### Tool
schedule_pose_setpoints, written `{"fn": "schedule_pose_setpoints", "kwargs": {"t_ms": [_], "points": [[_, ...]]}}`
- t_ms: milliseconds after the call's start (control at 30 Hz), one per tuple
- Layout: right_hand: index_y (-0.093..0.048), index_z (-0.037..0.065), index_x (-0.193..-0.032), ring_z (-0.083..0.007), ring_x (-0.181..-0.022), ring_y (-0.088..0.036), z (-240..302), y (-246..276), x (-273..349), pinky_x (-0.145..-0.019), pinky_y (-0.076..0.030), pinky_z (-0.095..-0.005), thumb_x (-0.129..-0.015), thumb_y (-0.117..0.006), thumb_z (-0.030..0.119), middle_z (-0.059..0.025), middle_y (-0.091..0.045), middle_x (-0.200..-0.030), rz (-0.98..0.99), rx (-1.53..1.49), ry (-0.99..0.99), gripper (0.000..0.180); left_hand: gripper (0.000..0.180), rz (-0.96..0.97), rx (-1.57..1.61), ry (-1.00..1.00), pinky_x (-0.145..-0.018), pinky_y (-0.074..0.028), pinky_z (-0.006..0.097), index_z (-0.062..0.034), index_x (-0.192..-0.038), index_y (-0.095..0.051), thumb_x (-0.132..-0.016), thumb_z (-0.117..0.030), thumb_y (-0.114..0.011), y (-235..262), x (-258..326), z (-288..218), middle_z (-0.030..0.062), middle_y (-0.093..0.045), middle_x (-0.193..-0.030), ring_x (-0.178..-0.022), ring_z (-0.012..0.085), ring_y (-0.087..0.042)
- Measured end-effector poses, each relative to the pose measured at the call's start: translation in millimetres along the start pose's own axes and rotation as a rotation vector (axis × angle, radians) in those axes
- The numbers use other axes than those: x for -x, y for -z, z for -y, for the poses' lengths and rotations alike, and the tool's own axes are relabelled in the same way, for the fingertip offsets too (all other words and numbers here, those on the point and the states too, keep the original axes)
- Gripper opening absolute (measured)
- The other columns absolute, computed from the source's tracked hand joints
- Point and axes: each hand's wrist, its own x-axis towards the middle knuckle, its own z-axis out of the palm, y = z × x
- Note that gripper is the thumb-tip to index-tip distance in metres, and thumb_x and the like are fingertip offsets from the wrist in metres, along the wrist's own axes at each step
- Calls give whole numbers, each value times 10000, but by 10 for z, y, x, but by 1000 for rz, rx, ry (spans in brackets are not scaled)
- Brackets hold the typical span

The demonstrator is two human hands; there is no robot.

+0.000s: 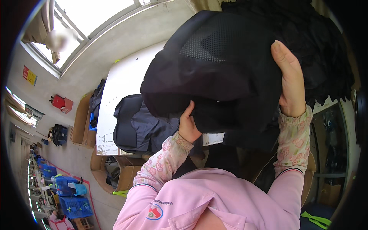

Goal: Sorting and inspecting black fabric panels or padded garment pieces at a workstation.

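Both hands hold up a large black fabric piece [230, 82] with a curved, moulded shape and a mesh panel near its far edge. My left hand [188, 125] grips its near left edge, thumb on top and fingers underneath, out of sight. At the right edge, my right hand [289, 76] is closed round the cloth with the thumb upward; its other fingers are mostly hidden. Left of the held piece, similar black fabric pieces [128, 122] lie on a white table [119, 82]. A big heap of black fabric [322, 57] rises behind my right hand.
Cardboard boxes [81, 120] stand left of the table, and another open box [103, 163] holds dark cloth below it. Blue crates [76, 207] line the floor at far left. A glass-fronted cabinet [331, 153] stands at the right. Windows [96, 15] run along the wall.
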Motion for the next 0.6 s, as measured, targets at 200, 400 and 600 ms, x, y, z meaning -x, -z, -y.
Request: {"fn": "schedule_pose_setpoints", "kwargs": {"t_ms": [200, 400, 600], "points": [[-602, 7, -961, -24, -747, -460, -925, 114, 1, -652, -401, -205, -967, -607, 159, 50, -560, -794, 53, 478, 148, 152, 384, 23, -57, -56, -1084, -407, 410, -9, -1265, -564, -978, -256, -501, -242, -109, 104, 122, -604, -1282, -1195, 273, -568], [-589, -10, -869, -413, -753, -607, -1964, 1010, -74, -655, -466, -444, -891, -659, 262, -240, -616, -782, -23, 1032, 42, 282, 695, 431, -342, 331, -760, -500, 340, -48, -1284, -591, -1018, -541, -179, -399, 181, -233, 301, -659, -854, -760, 306, -654], [-548, 6, -765, -93, -601, -434, -1633, 1960, -212, -574, -400, -299, -916, -667, 275, -29, -503, -622, -117, 988, -104, 331, 450, -173, -802, -289, -955, -483, 327, 70, -1197, -600, -1037, -301, -403, -73, 722, -1224, 145, -656, -1179, -1104, 238, -624]]}}
